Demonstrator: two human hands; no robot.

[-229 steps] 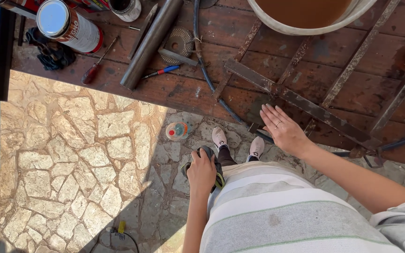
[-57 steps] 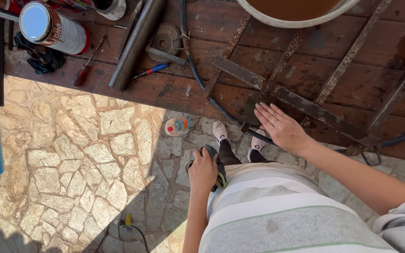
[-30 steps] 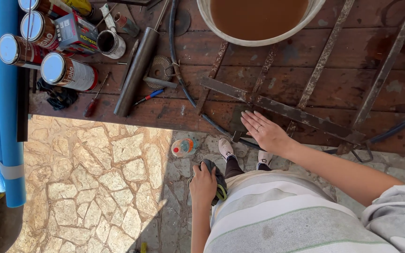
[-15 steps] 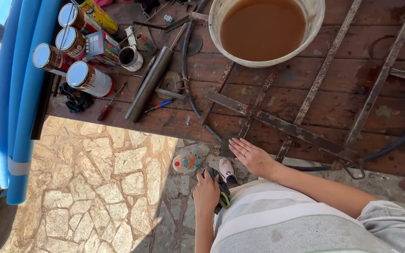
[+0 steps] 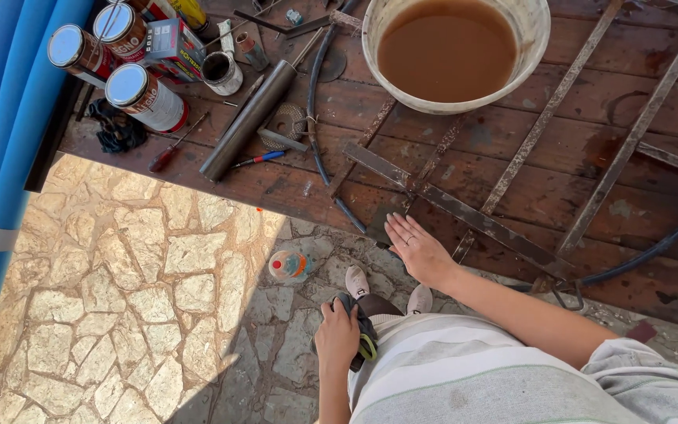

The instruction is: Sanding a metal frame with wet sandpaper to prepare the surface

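Observation:
My right hand (image 5: 417, 250) lies flat and open, fingers together, on the near edge of a dark red wooden tabletop (image 5: 590, 180), touching a rusty flat metal bar (image 5: 464, 216) of an iron frame. My left hand (image 5: 337, 336) hangs by my hip, shut on a dark cloth or glove with a yellow-green part (image 5: 362, 345). A white bucket (image 5: 457, 51) of brown water stands on the table beyond my right hand.
Three paint cans (image 5: 144, 96), a small open tin (image 5: 221, 72), a metal tube (image 5: 249, 119), a red screwdriver (image 5: 168, 151), a pen (image 5: 259, 159) and a black hose (image 5: 319, 133) lie on the table's left part. A plastic bottle (image 5: 289, 265) stands on the stone paving. Blue foam tubes (image 5: 5, 149) lean left.
The view has tilted up, showing more of the table, cans and bucket. My right hand has slid a little left along the table edge. My left hand still grips the cloth.

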